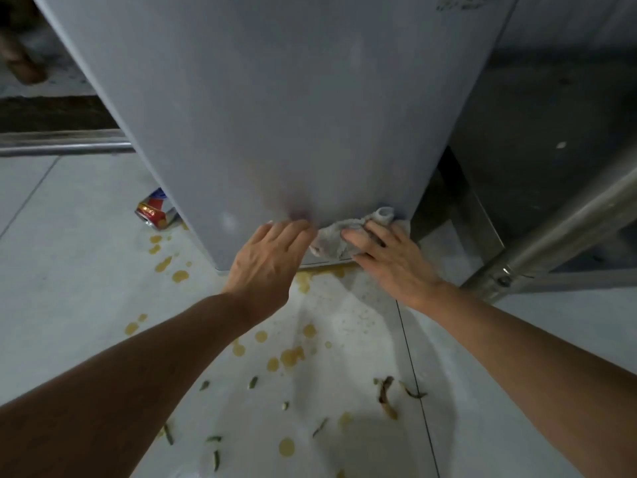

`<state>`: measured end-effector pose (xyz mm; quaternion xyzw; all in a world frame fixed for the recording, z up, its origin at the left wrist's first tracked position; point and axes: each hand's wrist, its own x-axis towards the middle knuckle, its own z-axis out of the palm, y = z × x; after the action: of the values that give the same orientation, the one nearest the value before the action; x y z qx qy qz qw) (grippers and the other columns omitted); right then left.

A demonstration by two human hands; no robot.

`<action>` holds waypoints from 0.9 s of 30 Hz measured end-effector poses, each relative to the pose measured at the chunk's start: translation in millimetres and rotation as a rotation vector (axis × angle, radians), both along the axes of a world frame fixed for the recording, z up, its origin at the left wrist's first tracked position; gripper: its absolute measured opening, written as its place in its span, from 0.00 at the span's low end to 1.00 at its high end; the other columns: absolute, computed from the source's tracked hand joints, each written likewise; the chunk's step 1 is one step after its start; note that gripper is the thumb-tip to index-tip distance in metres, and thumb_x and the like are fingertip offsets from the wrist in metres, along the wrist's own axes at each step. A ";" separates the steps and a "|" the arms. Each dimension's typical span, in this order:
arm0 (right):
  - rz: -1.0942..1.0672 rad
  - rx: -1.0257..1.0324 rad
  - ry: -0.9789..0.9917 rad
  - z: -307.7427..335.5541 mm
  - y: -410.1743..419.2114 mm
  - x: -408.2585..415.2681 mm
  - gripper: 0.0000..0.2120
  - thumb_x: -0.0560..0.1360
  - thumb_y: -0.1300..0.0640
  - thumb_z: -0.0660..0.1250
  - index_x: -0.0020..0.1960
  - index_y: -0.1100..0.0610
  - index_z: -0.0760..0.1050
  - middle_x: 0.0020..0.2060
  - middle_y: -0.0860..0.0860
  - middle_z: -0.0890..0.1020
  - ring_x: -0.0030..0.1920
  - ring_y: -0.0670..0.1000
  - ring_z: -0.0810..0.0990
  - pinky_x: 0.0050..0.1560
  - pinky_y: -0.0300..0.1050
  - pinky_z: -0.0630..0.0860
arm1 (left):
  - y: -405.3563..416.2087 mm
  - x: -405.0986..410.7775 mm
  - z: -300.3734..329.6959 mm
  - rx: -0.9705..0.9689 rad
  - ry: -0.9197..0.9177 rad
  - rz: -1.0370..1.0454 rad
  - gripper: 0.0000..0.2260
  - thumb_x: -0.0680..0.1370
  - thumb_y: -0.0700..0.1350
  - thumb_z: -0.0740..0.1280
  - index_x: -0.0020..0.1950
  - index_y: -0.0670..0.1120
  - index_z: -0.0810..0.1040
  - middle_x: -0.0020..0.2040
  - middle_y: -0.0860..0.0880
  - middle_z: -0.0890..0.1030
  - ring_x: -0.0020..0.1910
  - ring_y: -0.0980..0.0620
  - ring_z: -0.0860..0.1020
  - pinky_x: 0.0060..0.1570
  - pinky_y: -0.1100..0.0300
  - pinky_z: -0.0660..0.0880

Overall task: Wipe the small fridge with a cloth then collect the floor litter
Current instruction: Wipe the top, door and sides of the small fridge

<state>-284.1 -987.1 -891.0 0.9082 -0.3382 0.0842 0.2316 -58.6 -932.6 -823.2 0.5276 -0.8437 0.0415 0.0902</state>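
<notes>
The small grey fridge [275, 108] fills the upper middle of the head view, seen from above. My right hand [389, 258] presses a crumpled grey cloth [332, 239] against the bottom of the fridge front, fingers spread over it. My left hand [272, 257] lies flat on the fridge front just left of the cloth, fingers straight. A crushed red and blue can [155, 210] lies on the floor by the fridge's lower left corner. Green and brown plant scraps [386, 391] and yellow-brown spill drops [291, 357] are scattered over the pale floor below my arms.
A metal pole [565, 222] slants up at the right beside a grey steel cabinet [537, 132]. A metal door track [62, 146] runs along the left, with a dark strip behind it. The floor [69, 270] is pale tile with thin joints.
</notes>
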 end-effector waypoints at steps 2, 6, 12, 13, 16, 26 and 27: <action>-0.001 0.040 0.108 -13.2 3.8 -5.3 0.22 0.67 0.59 0.69 0.61 0.54 0.74 0.67 0.50 0.62 0.62 0.59 0.71 0.56 0.55 0.73 | 0.6 -3.0 -3.9 0.021 -0.022 -0.024 0.31 0.59 0.25 0.65 0.62 0.38 0.74 0.60 0.41 0.78 0.59 0.41 0.77 0.60 0.50 0.72; -0.077 0.115 0.150 -17.4 11.5 -5.4 0.23 0.68 0.57 0.70 0.63 0.53 0.74 0.69 0.49 0.63 0.64 0.57 0.72 0.61 0.52 0.72 | -2.9 -6.5 -1.9 0.022 -0.092 -0.069 0.31 0.61 0.25 0.67 0.64 0.38 0.74 0.62 0.40 0.77 0.61 0.41 0.76 0.61 0.48 0.71; -0.204 0.055 -0.463 33.6 20.6 -15.9 0.10 0.67 0.66 0.65 0.48 0.60 0.78 0.65 0.56 0.72 0.62 0.60 0.72 0.58 0.55 0.76 | -12.7 -15.7 27.1 -0.152 -0.213 -0.106 0.32 0.60 0.30 0.67 0.64 0.41 0.74 0.62 0.43 0.78 0.61 0.43 0.76 0.65 0.43 0.64; -0.225 0.011 -0.589 45.0 19.9 -18.0 0.09 0.69 0.67 0.64 0.49 0.63 0.77 0.66 0.56 0.70 0.63 0.60 0.70 0.61 0.53 0.74 | -14.6 -17.0 32.3 -0.184 -0.210 -0.116 0.28 0.64 0.32 0.63 0.64 0.41 0.74 0.62 0.44 0.78 0.61 0.43 0.76 0.65 0.42 0.63; -0.293 -0.042 -0.806 70.7 16.7 -14.4 0.10 0.73 0.67 0.61 0.52 0.66 0.76 0.67 0.56 0.66 0.66 0.59 0.68 0.66 0.50 0.71 | -19.3 -20.0 42.4 -0.231 -0.221 -0.143 0.25 0.68 0.34 0.54 0.64 0.41 0.74 0.61 0.43 0.77 0.61 0.42 0.75 0.66 0.41 0.62; -0.434 0.070 -1.076 27.9 10.4 10.3 0.18 0.68 0.76 0.65 0.51 0.59 0.66 0.64 0.60 0.61 0.61 0.61 0.73 0.65 0.46 0.71 | -22.4 -25.1 32.9 -0.263 -0.327 -0.212 0.22 0.64 0.34 0.60 0.56 0.43 0.79 0.63 0.42 0.77 0.63 0.42 0.74 0.65 0.39 0.62; -0.477 0.131 -1.061 22.2 13.0 9.1 0.18 0.68 0.76 0.66 0.52 0.62 0.67 0.65 0.63 0.62 0.59 0.62 0.74 0.64 0.45 0.72 | -21.3 -25.9 34.7 -0.253 -0.341 -0.209 0.21 0.64 0.35 0.60 0.54 0.43 0.80 0.62 0.42 0.77 0.63 0.42 0.74 0.65 0.39 0.63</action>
<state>-275.1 -974.1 -868.8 0.6529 -0.6075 0.4521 -0.0136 -84.5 -953.8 -788.4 0.4072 -0.8848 0.2261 0.0157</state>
